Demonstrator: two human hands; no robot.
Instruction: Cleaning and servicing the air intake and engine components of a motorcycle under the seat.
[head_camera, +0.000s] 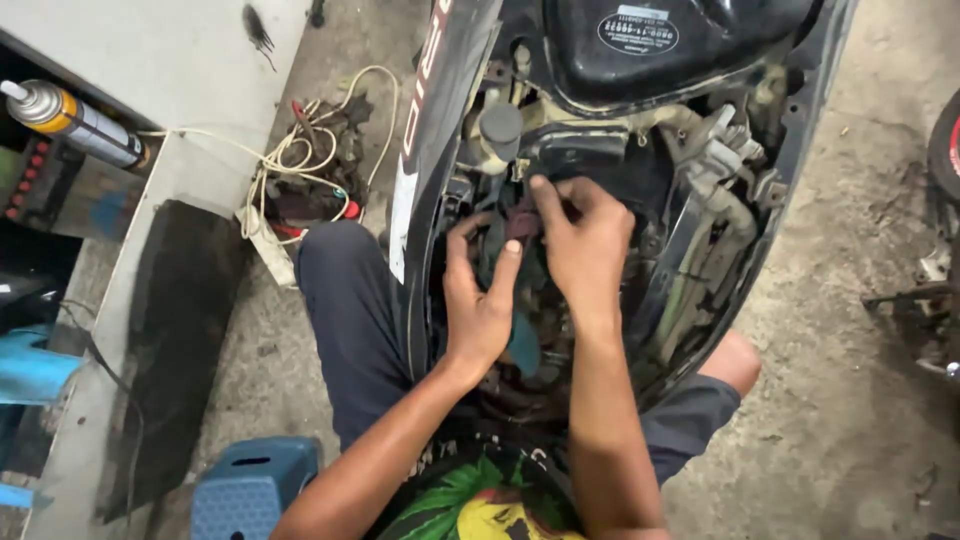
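Grey concrete floor (850, 330) fills the place, rough and stained with dark spots. On the left side stands a pale workbench (170, 60), and a spray can (75, 122) with a yellow band lies at its edge. Beside the bench, on the floor, a bundle of pale cable (300, 150) rests over some dark parts. A blue plastic stool (250, 488) stands at the bottom left. At the right edge a part of another vehicle shows, but it is cut off.

Between the knees of the person stands an opened scooter body (600, 150), with the black side panel (435, 130) at the left and a black tank-like cover (660, 40) at the top. Hoses and grey metal parts lie open inside.

Both hands are inside this opening, close together. The right hand (585, 245) pinches a small dark red piece (522, 222) between thumb and fingers, and its index finger points up toward the dark housing above. The left hand (480, 290) is just beside it, half curled, with the thumb raised and its tip touching the same red piece from below. I cannot tell if the left fingers grasp anything, because they are partly hidden in the dark opening.
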